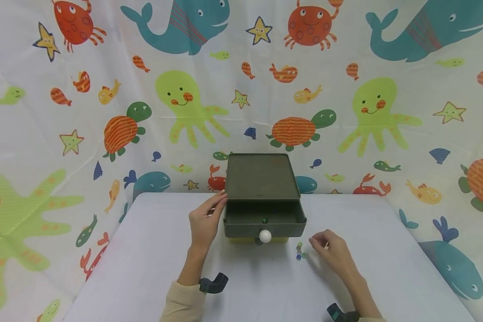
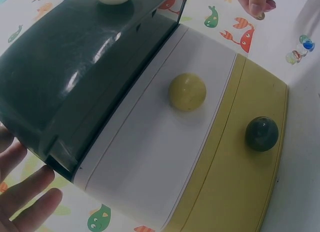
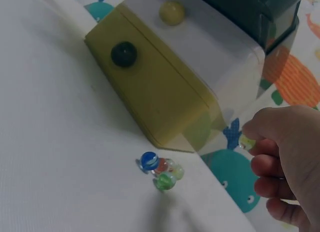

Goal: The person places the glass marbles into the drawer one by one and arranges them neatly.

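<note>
A small cabinet has a dark green top drawer pulled out, with a white knob. Inside that drawer lies a green marble, with a dark blue spot farther back. My left hand touches the cabinet's left side near the top, its fingers extended along the drawer. To the right of the cabinet, my right hand pinches a clear yellowish marble between thumb and forefinger. Just below it on the table sit several glass marbles, among them a blue one and a green one.
Under the top drawer are a white drawer with a yellow knob and a yellow drawer with a dark green knob. The white table ends at a sea-animal curtain behind the cabinet.
</note>
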